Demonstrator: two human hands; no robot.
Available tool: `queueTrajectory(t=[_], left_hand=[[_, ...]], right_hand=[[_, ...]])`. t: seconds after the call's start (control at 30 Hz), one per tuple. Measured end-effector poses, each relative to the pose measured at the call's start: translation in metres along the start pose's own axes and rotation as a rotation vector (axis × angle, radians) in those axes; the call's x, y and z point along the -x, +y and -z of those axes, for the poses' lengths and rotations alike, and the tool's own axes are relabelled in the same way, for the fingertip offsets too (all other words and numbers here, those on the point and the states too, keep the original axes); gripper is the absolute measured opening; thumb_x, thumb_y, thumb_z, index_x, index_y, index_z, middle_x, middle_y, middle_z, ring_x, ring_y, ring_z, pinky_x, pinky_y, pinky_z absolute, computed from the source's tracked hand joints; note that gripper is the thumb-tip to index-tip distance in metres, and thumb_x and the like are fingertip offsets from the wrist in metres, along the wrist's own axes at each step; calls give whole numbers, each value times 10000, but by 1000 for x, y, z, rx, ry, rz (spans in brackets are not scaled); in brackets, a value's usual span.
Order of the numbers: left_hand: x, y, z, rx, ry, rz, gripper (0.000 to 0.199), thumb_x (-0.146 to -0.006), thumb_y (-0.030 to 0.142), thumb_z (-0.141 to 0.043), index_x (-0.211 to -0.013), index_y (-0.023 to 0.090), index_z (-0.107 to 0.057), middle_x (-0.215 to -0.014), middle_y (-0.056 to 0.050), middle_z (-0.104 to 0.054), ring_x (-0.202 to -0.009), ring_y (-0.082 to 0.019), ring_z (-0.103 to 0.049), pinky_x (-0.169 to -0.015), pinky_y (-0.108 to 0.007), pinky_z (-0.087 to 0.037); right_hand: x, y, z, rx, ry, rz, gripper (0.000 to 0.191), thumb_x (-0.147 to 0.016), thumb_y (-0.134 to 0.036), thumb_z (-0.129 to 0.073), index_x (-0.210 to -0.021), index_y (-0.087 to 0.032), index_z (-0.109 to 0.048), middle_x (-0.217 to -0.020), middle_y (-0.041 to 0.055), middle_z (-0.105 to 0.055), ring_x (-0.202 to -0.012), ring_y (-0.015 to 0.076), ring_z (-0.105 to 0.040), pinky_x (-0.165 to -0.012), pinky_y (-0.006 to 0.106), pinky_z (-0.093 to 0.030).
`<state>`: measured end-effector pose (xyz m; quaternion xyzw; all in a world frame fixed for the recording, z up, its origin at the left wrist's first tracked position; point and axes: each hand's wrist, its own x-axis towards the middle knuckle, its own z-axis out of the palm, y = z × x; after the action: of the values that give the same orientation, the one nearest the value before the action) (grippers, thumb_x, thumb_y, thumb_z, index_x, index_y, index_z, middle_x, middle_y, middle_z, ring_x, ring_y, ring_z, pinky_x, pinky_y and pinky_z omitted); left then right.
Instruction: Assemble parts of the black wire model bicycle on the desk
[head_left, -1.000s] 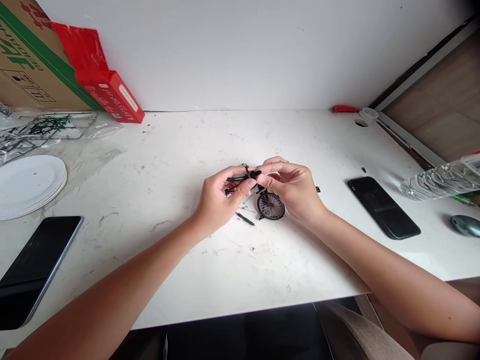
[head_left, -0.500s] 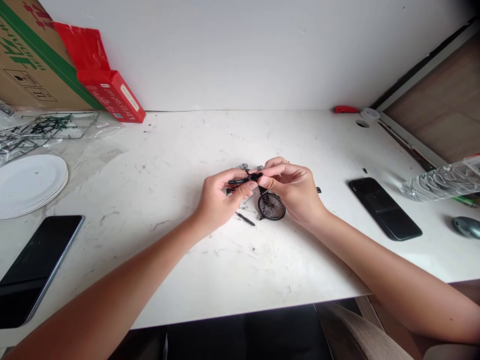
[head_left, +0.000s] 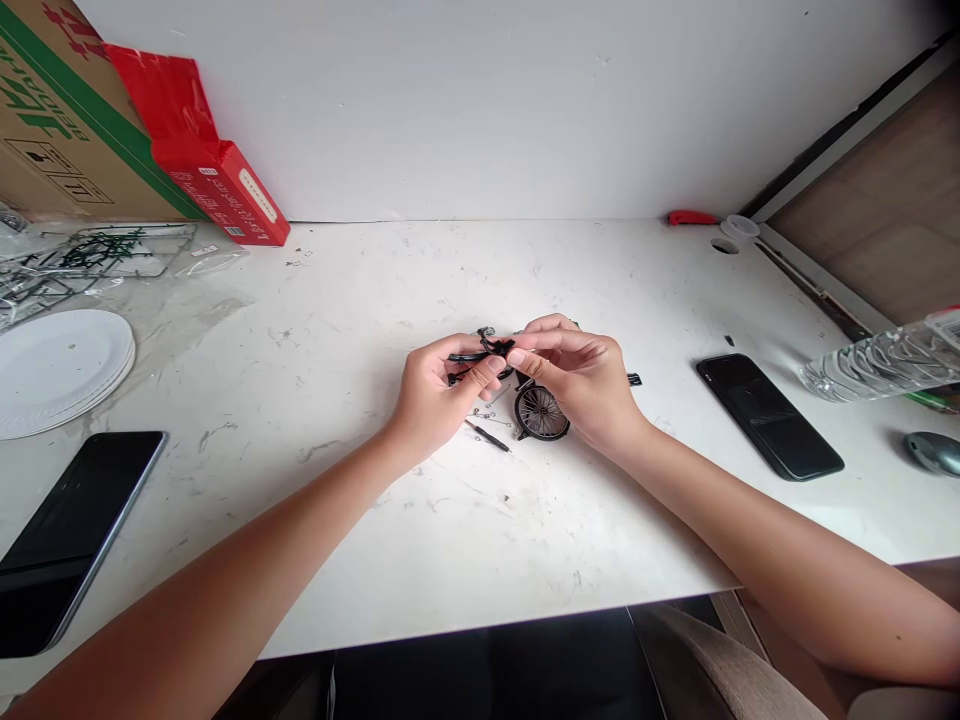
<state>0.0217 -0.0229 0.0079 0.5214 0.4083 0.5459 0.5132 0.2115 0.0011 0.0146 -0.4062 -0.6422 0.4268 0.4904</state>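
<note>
White bench [head_left: 465, 550] beneath, left grip [head_left: 435, 395] and right grip [head_left: 589, 385] pinch closed on a black part [head_left: 499, 347] between them.

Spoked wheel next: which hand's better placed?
Right, probably. The right hand is close beside the spoked wheel; the left hand is farther from it. Both hands are at the small black part, so the right would likely have to let go first.

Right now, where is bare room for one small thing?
Tabletop is largely bare between the left phone and left hand, and from the red box to that hand. Crowded: around the spoked wheel and black rod, near the right hand.
</note>
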Motion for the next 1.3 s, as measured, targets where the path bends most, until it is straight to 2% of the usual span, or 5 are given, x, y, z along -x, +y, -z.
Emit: queueTrajectory(t=[0.27,0.4,0.67,1.0,1.3], left_hand=[[-1,0,0,14,17,41,377,-825,490,-881,-996,172,-772,-798,-59,-761,-620,-141,-663,-624,-303,-566],[-2,0,1,13,27,30,379,-834,497,-872,-985,169,-759,-737,-42,-738,-607,-144,-663,-630,-305,-565],[-2,-2,2,10,26,22,359,-870,474,-849,-986,152,-740,-719,-36,-730,-603,-130,-657,-623,-276,-553],[-2,-1,2,6,21,38,355,-878,469,-843,-1004,153,-739,-722,-32,-726,-607,-128,-659,-628,-273,-559],[-2,0,1,16,16,53,378,-861,475,-857,-994,143,-735,-709,-36,-724,-602,-130,-655,-626,-276,-556]], right_hand=[[1,-1,-2,8,-7,-19,324,-883,-582,-816,-1013,-285,-810,-1127,63,-747,-1038,223,-715,-886,399,-624],[1,-2,-3,-16,4,-32,330,-907,-579,-792,-1024,-271,-782,-1100,51,-764,-992,207,-727,-861,367,-624],[-1,-3,-1,36,98,21,337,-903,-560,-806,-1055,-260,-794,-1108,53,-793,-1023,218,-734,-886,376,-628],[3,-6,-3,136,95,106,296,-923,-535,-792,-1071,-280,-817,-1089,51,-806,-1003,223,-750,-880,398,-626],[1,-4,0,118,66,104,321,-930,-565,-773,-1021,-258,-793,-1033,55,-793,-996,231,-741,-875,402,-612]])
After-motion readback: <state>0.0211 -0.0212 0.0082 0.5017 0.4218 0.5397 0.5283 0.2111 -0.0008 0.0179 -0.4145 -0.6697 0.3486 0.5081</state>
